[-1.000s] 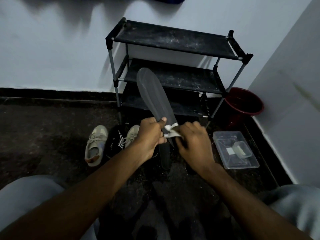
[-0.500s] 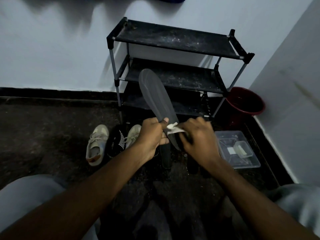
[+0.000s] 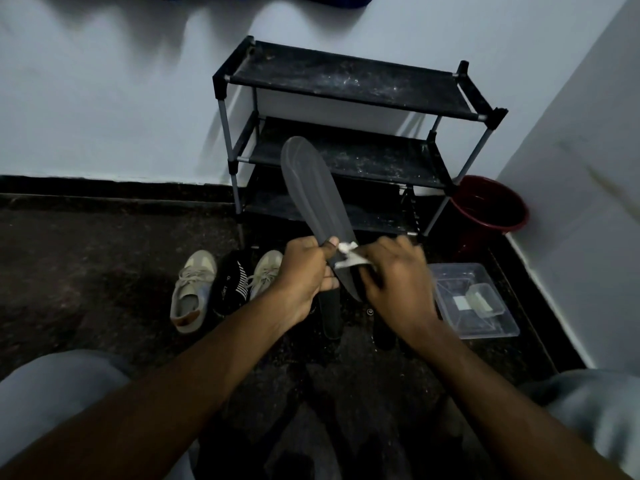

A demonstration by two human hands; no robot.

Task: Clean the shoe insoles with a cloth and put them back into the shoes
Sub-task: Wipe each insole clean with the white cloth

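Left hand (image 3: 304, 271) closed round the lower end of the insole (image 3: 311, 188), thumb on the upper face, fingers wrapped behind. Right hand (image 3: 398, 282), blurred, fingers curled over a small white cloth (image 3: 348, 255), pressing it to the insole just beside the left thumb. Both hands are up off the floor (image 3: 86, 271), in front of the rack (image 3: 346, 81).

Step, as I judge it: wiping, at the near end. Most of the insole's length lies above the cloth. The next move calls for running the cloth toward the far tip while the left hand holds firm. The insole is thin and will likely bend away unless backed.

Insole: dark grey, long, rounded tip, slanting up and left from the hands, faint sheen. Dirt not discernible in this light.

Shoes (image 3: 192, 289): pale pair on the floor left of the hands, something black between them. Dark shapes under the hands, cannot tell what. Clear box (image 3: 474, 303) and red bucket (image 3: 488, 206) to the right.
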